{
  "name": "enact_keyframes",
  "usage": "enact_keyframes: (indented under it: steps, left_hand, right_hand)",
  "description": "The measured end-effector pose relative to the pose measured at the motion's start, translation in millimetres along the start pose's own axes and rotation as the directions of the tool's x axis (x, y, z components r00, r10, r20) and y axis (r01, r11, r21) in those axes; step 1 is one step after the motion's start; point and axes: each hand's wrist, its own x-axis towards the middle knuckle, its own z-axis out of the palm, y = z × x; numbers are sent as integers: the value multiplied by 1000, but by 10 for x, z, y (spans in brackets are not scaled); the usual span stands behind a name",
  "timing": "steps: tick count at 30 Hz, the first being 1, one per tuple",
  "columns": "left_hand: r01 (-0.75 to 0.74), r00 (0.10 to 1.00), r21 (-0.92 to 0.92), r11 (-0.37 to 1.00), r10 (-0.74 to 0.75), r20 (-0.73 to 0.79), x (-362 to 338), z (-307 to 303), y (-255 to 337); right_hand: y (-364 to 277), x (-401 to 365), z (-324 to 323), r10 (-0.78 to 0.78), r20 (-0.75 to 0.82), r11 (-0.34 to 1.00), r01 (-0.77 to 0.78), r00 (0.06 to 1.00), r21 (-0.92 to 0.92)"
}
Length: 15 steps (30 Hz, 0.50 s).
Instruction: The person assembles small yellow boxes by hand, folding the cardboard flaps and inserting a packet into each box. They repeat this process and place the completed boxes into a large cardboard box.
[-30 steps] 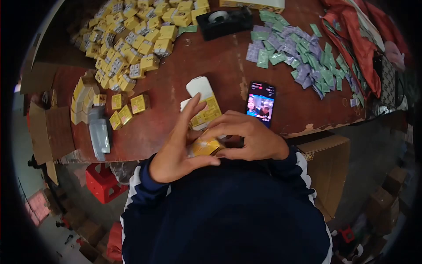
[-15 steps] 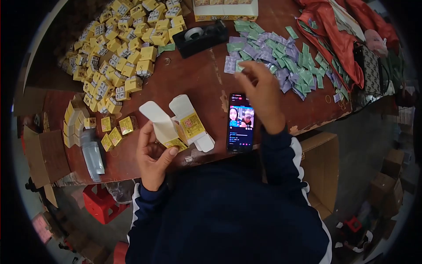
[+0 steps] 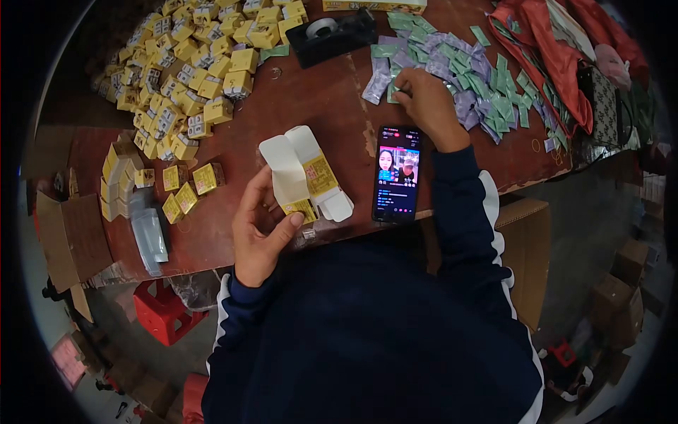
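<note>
In my left hand (image 3: 263,230) is a small yellow carton (image 3: 302,210), pinched between thumb and fingers, its white flaps standing open. Just right of it, touching or overlapping, a second yellow carton (image 3: 322,180) lies on the table with white flaps spread. My right hand (image 3: 429,106) is at the near-left edge of a pile of green and purple sachets (image 3: 452,63). Its fingers are curled, with the fingertips closed at a green sachet (image 3: 393,90); the exact contact is partly hidden. Below that hand lies a phone (image 3: 395,177) with a video on its screen.
A large heap of yellow boxes (image 3: 187,78) covers the far left. Several yellow packs (image 3: 185,199) and a clear plastic sleeve (image 3: 148,240) lie at left. A black tape dispenser (image 3: 332,39) stands at the back; red bags (image 3: 544,63) lie at far right.
My right hand has moved away from me to the sachets, and its fingers have drawn together. My left hand still holds the carton, turned slightly. The view has shifted a little.
</note>
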Motion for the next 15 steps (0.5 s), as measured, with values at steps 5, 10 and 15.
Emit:
enact_keyframes:
  steps: [5,10,15]
  left_hand:
    - [-7,1000,-3,1000,7,-9,-43,20,-27]
    - [-7,1000,37,999,8,-10,-114,20,-42]
    - [-13,1000,111,994,12,15,-90,149,-77]
  right_hand:
    - [-101,-50,4,-77,-85,989,65,993,-135]
    - [-189,-97,-50,-78,-150,995,67,986,-80]
    - [-1162,-543,-564,208,-81,671,-81,975,737]
